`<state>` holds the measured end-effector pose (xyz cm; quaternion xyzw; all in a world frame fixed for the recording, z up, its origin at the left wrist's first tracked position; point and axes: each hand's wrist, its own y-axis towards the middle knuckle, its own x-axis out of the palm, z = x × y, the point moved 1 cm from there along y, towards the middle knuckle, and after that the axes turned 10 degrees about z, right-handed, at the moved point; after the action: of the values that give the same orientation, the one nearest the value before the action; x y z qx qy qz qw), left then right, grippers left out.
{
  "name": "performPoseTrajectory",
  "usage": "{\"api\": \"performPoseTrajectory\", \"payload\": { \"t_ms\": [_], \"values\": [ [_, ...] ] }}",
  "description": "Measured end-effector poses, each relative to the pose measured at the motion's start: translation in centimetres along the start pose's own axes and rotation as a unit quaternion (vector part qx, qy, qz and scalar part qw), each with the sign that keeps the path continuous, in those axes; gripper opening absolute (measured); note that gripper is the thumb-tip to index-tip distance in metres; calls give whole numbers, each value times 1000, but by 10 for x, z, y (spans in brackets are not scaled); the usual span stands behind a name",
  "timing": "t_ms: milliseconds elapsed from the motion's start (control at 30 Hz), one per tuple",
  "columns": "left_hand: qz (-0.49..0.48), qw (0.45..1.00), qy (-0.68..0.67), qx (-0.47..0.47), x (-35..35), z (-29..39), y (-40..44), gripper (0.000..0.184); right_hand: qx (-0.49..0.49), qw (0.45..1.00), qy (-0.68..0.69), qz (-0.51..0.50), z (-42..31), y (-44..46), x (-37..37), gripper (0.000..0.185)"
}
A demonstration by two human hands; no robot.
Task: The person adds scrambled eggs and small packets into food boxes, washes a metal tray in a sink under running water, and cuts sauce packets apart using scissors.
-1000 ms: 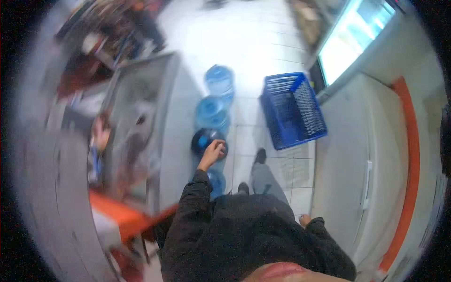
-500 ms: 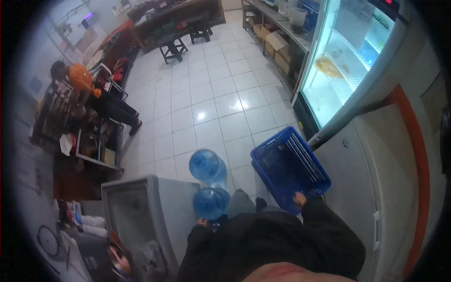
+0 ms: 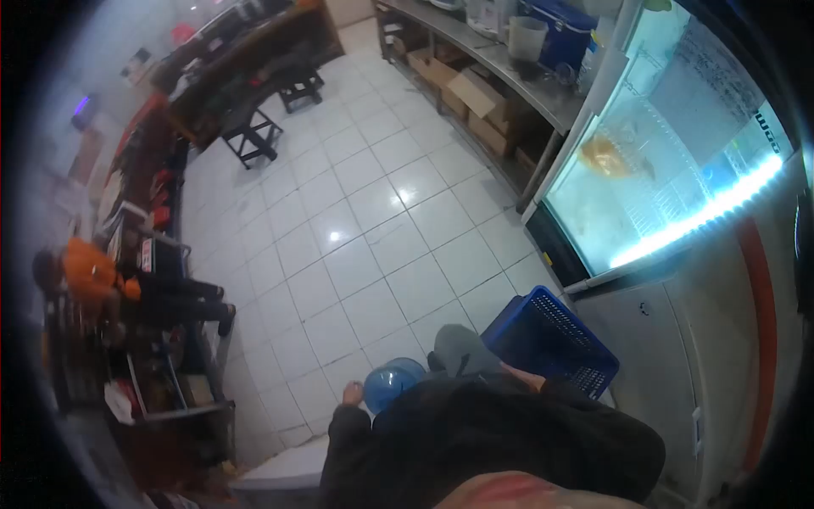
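My left hand [image 3: 353, 393], fingers curled in, is just left of a blue water jug [image 3: 389, 388]. I see nothing in it, and whether it touches the jug is unclear. The jug stands low in front of me, partly hidden by my dark clothing. To the right, my right hand [image 3: 523, 377] hangs with its fingers stretched out, close to the near left side of a blue plastic crate [image 3: 570, 346]. Part of the crate is hidden behind my sleeve. My grey-clad leg [image 3: 465, 349] is between the jug and the crate.
A lit glass-door fridge [image 3: 619, 170] stands at the right, beside a metal shelf [image 3: 517, 72] with cardboard boxes [image 3: 479, 97] below. Dark stools [image 3: 252, 136] are at the back. At the left, a person in orange [image 3: 89, 276] stands by a cart. White tiles [image 3: 356, 204] cover the floor.
My view has turned and moved forward. Both jugs were visible before; now one shows. The grey freezer has mostly left view. My right hand was over the crate and is now at its left side.
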<state>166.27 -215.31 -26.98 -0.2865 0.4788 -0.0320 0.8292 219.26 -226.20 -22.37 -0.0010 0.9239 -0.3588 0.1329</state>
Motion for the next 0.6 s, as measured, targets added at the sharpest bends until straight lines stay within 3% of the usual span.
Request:
{"api": "performPoseTrajectory", "payload": {
  "t_ms": [33, 67, 133, 200, 267, 300, 367, 400, 467, 533, 600],
  "values": [
    [-23, 990, -3, 138, -16, 29, 40, 23, 28, 999, 16, 36, -10, 4, -4, 49],
    [-41, 993, -110, -33, -53, 104, 54, 24, 50, 996, 38, 69, -20, 16, -4, 52],
    [-20, 986, -131, 104, -71, 163, 122, 27, 88, 985, 78, 126, -31, 59, -7, 51],
    [-12, 979, -150, 138, -85, 223, 170, 26, 112, 976, 103, 158, -41, 96, -13, 49],
    [17, 955, -222, 197, -90, 275, 214, 23, 64, 981, 33, 179, -77, 147, -34, 41],
    [7, 954, -246, 174, -90, 304, 233, 23, -19, 983, -84, 161, -97, 170, -58, 31],
    [-15, 967, -231, 105, -79, 304, 278, 22, 16, 958, -213, 192, -140, 216, -80, 28],
    [-66, 972, -217, 63, -80, 312, 293, 24, -22, 968, -202, 144, -166, 244, -101, 23],
    [-133, 983, -127, -27, -98, 340, 295, 26, -120, 932, -257, 226, -177, 307, -122, 19],
    [-146, 977, -135, -81, -105, 340, 306, 27, -118, 945, -207, 223, -250, 333, -157, 18],
    [-148, 986, -70, -43, -107, 319, 338, 26, -72, 957, -153, 234, -329, 349, -186, 18]
  ]
}}
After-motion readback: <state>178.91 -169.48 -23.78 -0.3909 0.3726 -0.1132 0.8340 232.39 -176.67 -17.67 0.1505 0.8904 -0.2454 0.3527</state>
